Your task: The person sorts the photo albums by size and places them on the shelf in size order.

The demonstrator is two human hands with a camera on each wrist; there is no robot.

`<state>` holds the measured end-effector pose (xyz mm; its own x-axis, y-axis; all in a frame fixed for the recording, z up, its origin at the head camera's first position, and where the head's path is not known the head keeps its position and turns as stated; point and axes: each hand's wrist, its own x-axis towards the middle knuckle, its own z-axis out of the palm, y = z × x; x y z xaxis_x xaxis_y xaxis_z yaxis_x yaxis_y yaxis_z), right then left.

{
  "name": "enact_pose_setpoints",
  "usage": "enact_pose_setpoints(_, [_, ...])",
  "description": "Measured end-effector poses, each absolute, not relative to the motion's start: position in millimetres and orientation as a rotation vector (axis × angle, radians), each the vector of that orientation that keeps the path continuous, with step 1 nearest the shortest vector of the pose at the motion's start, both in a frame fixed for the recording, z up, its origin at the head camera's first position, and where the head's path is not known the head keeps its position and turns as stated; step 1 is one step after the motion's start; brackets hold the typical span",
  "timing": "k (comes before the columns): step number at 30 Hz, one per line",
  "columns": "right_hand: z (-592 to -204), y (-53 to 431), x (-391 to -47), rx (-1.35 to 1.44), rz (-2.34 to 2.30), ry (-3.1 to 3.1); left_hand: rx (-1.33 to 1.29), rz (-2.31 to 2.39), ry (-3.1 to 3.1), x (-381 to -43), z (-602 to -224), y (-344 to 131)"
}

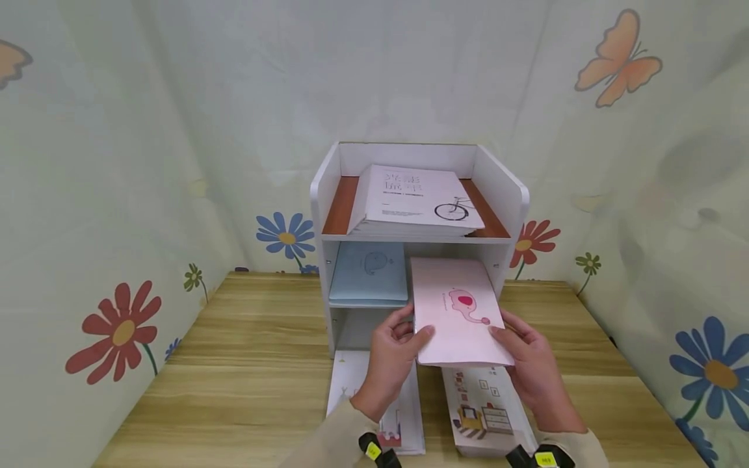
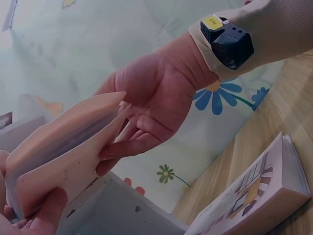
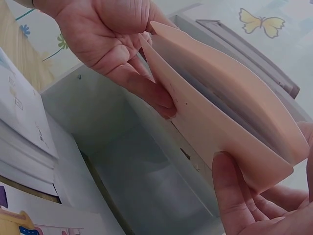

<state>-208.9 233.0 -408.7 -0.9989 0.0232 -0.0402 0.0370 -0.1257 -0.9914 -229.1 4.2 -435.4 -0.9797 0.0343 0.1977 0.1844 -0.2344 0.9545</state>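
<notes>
A pink notebook [image 1: 453, 331] with an elephant drawn on its cover is held flat in front of the middle shelf, its far end close to the blue notebook. My left hand [image 1: 394, 357] pinches its left edge, thumb on the cover and fingers underneath. On the right edge, my right hand [image 1: 535, 367] grips it the same way. From the right wrist view, the pink covers [image 3: 220, 117] gape a little at the near end, with the pages between them. A light blue notebook [image 1: 365, 270] lies on the middle shelf's left half.
The white shelf unit [image 1: 418, 239] stands on a wooden table [image 1: 263, 364]. Thick white books with a bicycle picture [image 1: 409, 195] fill its top tier. Under my hands lie a white book [image 1: 412, 422] on the left and a book stack with a furniture drawing [image 1: 488, 416] on the right.
</notes>
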Motion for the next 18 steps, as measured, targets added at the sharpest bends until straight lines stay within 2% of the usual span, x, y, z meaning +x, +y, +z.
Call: enact_pose_setpoints(18, [-403,231,-226,0.146,-2.332,2.121,-0.131,-2.328,-1.955,-244,-426,9])
